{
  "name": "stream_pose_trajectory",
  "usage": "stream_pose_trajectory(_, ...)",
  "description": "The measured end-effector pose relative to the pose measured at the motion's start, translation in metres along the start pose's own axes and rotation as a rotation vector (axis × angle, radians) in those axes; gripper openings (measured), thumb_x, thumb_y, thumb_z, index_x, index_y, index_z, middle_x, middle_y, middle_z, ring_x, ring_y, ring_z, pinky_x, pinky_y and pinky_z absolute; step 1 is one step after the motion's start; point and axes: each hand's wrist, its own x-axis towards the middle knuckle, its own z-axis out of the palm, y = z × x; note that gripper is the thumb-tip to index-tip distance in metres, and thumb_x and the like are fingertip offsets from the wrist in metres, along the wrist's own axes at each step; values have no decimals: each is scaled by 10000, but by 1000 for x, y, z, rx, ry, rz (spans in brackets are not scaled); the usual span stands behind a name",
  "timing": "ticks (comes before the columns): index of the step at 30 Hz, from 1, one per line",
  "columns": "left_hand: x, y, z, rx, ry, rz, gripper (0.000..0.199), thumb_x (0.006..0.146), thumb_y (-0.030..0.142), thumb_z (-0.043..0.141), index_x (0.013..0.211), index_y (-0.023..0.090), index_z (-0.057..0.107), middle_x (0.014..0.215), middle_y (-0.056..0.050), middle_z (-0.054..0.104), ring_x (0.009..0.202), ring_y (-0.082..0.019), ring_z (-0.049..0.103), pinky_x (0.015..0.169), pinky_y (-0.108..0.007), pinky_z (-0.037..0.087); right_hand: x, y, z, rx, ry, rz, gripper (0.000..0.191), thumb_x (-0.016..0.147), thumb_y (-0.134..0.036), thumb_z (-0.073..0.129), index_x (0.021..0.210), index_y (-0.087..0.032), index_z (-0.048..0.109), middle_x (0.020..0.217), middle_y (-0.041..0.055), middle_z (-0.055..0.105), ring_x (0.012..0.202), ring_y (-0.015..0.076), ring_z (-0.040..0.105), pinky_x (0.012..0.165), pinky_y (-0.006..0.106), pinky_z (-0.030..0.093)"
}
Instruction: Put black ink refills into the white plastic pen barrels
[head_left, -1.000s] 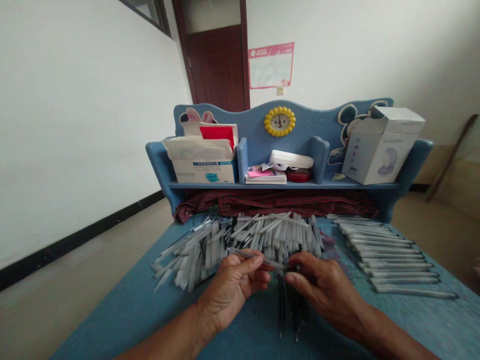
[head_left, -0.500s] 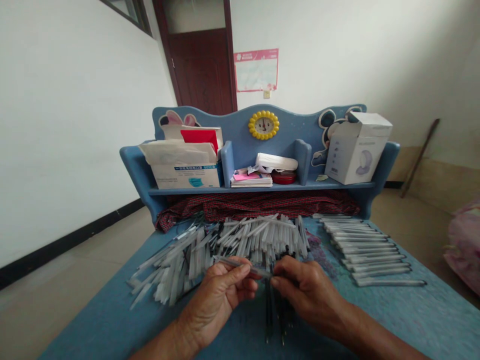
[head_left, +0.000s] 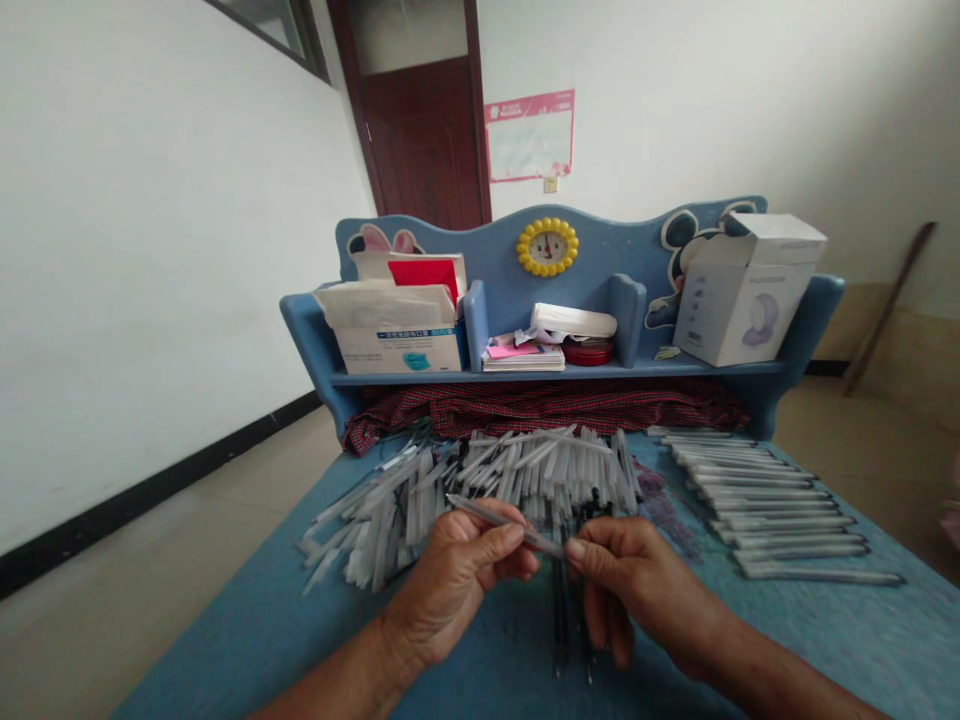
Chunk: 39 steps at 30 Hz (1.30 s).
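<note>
A translucent pen barrel [head_left: 541, 543] is pinched between the thumb and fingers of my left hand [head_left: 465, 570], its tip pointing up to the left. My right hand [head_left: 637, 580] has its thumb and forefinger pressed together at the barrel's right end, other fingers hanging down; what they grip there is too small to make out. Under and between the hands lie several thin dark refills [head_left: 559, 620]. Behind them spreads a heap of clear barrels [head_left: 525, 470], with more barrels [head_left: 382, 520] to the left. On the right, assembled-looking pens [head_left: 780, 500] lie in a row.
At the back of the blue table [head_left: 247, 620] stands a blue shelf [head_left: 450, 379] holding a mask box [head_left: 397, 345], papers, a red tin [head_left: 587, 353] and a white box [head_left: 750, 290]. A checked cloth [head_left: 540, 405] is bunched beneath it. A yellow clock [head_left: 547, 247] hangs above.
The view has shifted, so the scene sits further right. The barrel tilts more steeply, and the lower fingers of my right hand have uncurled downward.
</note>
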Motion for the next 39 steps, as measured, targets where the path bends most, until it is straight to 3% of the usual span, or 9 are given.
stream_pose_trajectory(7,-2,8,0,53,-72,41,81,672,142,662,749,130,640,773,-62,671,614,-143,606,604,-258,463,-1,3,-2,275,-156,48,404,765,-537,485,719,-136,498,395,2,564,234,78,423,254,139,271)
stream_pose_trajectory(12,-3,10,0,56,-111,46,94,660,132,669,753,127,655,787,-66,669,623,-148,611,611,-259,464,-2,4,-2,362,-194,70,381,788,-506,482,704,-136,511,375,4,559,226,79,419,239,132,278)
stream_pose_trajectory(22,-3,8,0,50,-66,33,92,677,174,664,750,124,642,744,-70,669,599,-142,603,614,-273,462,-2,0,-3,170,-67,-2,383,715,-511,582,701,-151,452,427,-13,565,269,62,439,276,121,278)
stream_pose_trajectory(39,-6,2,-1,-29,-53,11,122,660,187,680,745,115,629,702,-64,661,588,-145,606,606,-280,467,-3,4,1,238,-103,47,405,743,-554,518,707,-155,460,429,4,572,272,74,450,293,138,281)
